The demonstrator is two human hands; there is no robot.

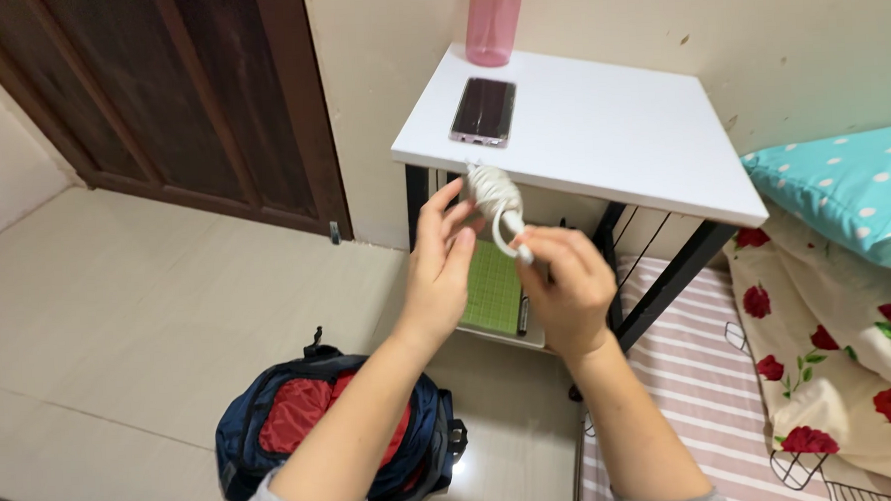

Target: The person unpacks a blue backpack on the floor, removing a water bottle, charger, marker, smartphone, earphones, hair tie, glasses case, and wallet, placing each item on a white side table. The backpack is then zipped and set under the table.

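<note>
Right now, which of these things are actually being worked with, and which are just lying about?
In use:
- white coiled cable, held between the left hand and the right hand

Lying about:
- phone on the white table
- pink bottle
- green mat under the table
- blue and red backpack on the floor
- dotted pillow

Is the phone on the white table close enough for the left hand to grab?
Probably yes: the phone lies near the table's front edge, just above the left hand, nothing between. But that hand holds the white cable.

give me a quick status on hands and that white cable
Left hand grips coiled white cable. Right hand pinches its loose end. Both held up before white side table; nothing in the way.
</note>
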